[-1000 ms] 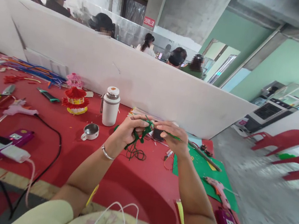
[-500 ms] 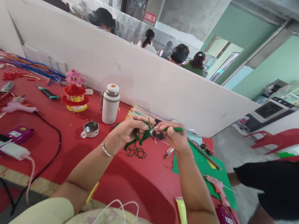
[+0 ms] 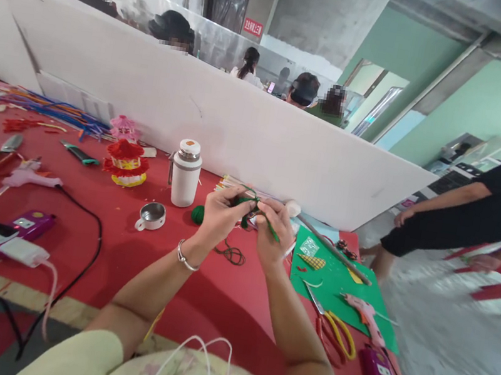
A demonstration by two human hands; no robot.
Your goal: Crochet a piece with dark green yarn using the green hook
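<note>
My left hand (image 3: 221, 213) is closed on a small dark green piece of yarn work (image 3: 248, 201), pinched near the fingertips above the table. My right hand (image 3: 275, 234) grips a crochet hook with a green handle (image 3: 273, 232), which slants down across the palm. Its tip meets the yarn between both hands, though the fingers partly hide it. A green yarn ball (image 3: 197, 214) lies just left of my left hand. Loose dark yarn (image 3: 233, 253) curls on the red table below the hands.
Left of the hands stand a white thermos (image 3: 185, 174) and a metal cup (image 3: 151, 217). Scissors (image 3: 328, 326) and a pink glue gun (image 3: 365, 317) lie at right, near a green mat (image 3: 336, 277). A white partition (image 3: 248, 143) borders the table; a person (image 3: 489, 206) is beyond it at right.
My right hand has moved in and down, and the hook handle has swung from pointing right to pointing downward. The scissors have come into view; the person at right has moved farther away.
</note>
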